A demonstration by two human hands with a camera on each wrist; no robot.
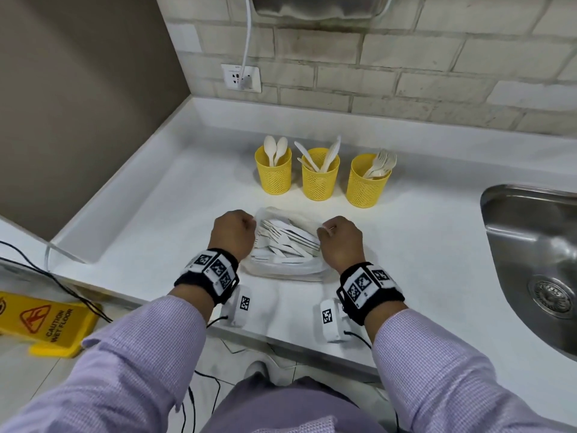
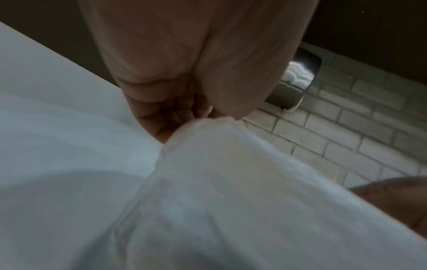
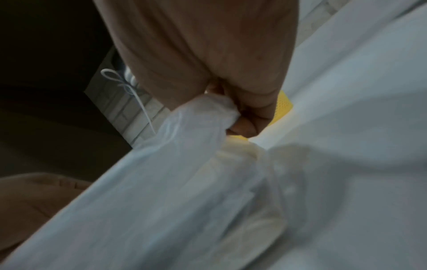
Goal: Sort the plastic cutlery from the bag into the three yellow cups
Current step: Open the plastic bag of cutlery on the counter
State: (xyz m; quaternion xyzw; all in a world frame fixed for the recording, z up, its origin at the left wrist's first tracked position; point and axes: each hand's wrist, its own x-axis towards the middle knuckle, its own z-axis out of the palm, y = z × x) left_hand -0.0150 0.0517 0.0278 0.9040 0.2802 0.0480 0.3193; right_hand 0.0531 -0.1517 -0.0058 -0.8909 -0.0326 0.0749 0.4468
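Already partly sorted, judging by the head view: three yellow cups stand in a row on the counter point(image 1: 421, 232), the left cup point(image 1: 273, 172) holding spoons, the middle cup point(image 1: 320, 175) knives, the right cup point(image 1: 367, 182) forks. Just in front of them lies the bag point(image 1: 281, 270), clear plastic, with a good pile of cutlery point(image 1: 288, 242) inside, forks on top. So most of the sorting looks to be left. The left hand point(image 1: 232, 234) and right hand point(image 1: 340, 242) sit at either side of the bag's mouth, fingers curled on its edges, holding it apart.

From the left wrist, blurred, the fingers point(image 2: 161, 109) are clenched on a bunched fold of bag film point(image 2: 208, 142), the counter pale beneath.

From the right wrist, also blurred, the fingers point(image 3: 251, 117) grasp a twist of the film point(image 3: 203, 109); a sliver of yellow cup point(image 3: 285, 102) shows behind the hand. No piece of cutlery is in either hand.
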